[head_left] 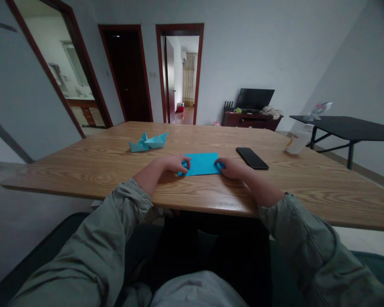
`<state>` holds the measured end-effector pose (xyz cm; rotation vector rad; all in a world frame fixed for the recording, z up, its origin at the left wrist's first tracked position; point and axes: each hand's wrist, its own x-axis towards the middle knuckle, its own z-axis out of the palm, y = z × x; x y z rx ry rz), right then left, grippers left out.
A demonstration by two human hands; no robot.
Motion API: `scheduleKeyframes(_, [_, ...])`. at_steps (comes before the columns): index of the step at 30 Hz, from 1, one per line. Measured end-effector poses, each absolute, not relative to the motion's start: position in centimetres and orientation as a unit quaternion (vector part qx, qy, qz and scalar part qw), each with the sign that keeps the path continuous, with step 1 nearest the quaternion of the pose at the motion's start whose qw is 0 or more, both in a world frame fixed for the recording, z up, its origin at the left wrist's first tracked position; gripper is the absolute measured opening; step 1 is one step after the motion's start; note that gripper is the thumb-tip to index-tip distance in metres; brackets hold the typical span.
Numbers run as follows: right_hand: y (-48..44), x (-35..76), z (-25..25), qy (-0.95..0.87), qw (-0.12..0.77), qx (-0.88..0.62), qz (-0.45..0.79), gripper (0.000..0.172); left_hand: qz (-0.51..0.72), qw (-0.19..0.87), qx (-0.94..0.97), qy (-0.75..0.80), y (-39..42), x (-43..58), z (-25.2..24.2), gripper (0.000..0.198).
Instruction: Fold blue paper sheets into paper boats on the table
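Wood-grain worktop (83, 175) in plain room. Blue paper sheet (201, 164) flat near worktop's centre, close to front edge. Left hand (176, 164) and right hand (232, 167) curled at opposite side edges, fingers on paper; firm pinch or light press, cannot tell. Sheet likely light, thin, soft, quick to crease; best taken by edges. Folded paper boats (149, 142) beyond, black smartphone (252, 158) to right.

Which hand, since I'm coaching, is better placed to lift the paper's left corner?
Left, probably: the left hand is on that end of the blue paper; the right hand is at the opposite end.
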<state>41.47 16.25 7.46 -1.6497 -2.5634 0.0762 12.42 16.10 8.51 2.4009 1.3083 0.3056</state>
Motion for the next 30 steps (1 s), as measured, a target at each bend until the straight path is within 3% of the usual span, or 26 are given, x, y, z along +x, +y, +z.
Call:
scheduleKeyframes(8, [16.3, 41.0, 6.9, -0.836, 0.02, -0.548, 0.017, 0.059, 0.067, 0.195, 0.868, 0.452, 15.7, 12.8, 9.1, 0.02])
scheduleKeyframes(13, [17.5, 41.5, 6.2, -0.832, 0.007, -0.555, 0.003, 0.062, 0.074, 0.149, 0.888, 0.429, 15.4, 12.8, 9.1, 0.038])
scheduleKeyframes(19, [18.2, 42.1, 5.9, -0.824, 0.005, -0.566, -0.011, 0.061, 0.085, 0.164, 0.866, 0.465, 15.5, 12.7, 9.1, 0.043])
scheduleKeyframes(25, [18.2, 42.4, 5.8, -0.818, 0.025, -0.574, -0.028, 0.052, 0.102, 0.15, 0.858, 0.481, 16.0, 12.5, 8.7, 0.027])
scheduleKeyframes(30, [17.6, 42.0, 6.2, -0.81, 0.043, -0.579, -0.079, 0.047, 0.126, 0.065, 0.846, 0.514, 16.4, 12.3, 8.4, 0.017])
